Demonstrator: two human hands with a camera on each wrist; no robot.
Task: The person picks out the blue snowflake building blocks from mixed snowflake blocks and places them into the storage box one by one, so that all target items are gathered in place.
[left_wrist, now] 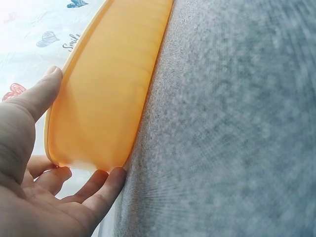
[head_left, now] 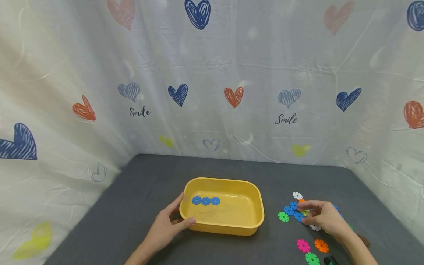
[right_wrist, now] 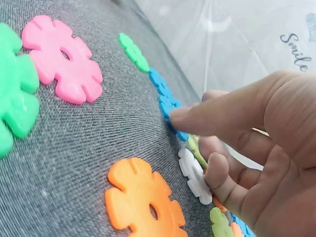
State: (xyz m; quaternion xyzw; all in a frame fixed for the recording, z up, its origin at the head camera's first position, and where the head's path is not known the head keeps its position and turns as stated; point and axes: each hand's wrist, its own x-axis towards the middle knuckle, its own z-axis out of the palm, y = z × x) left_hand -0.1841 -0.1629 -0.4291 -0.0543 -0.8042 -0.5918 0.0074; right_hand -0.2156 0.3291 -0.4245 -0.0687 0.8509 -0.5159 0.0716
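A yellow plastic tub [head_left: 228,230] stands on the dark cloth, three blue flower-shaped discs [head_left: 206,201] in a row inside it. My left hand [head_left: 168,223] grips its left end, thumb at the near rim and fingers against the end wall; the left wrist view shows the fingertips [left_wrist: 116,174] along that wall. My right hand [head_left: 322,215] is over a cluster of flower-shaped discs to the right. Its thumb and forefinger stand apart, the thumb tip right at a blue disc [right_wrist: 170,106]. Beside that hand are a white disc [right_wrist: 193,175] and an orange disc [right_wrist: 143,197].
Green [head_left: 283,216], white [head_left: 297,195], pink [head_left: 303,245] and other coloured discs lie around the right hand. A small black object [head_left: 330,260] is at the near edge of view. Behind the table hangs a pale curtain [head_left: 212,66] with printed hearts.
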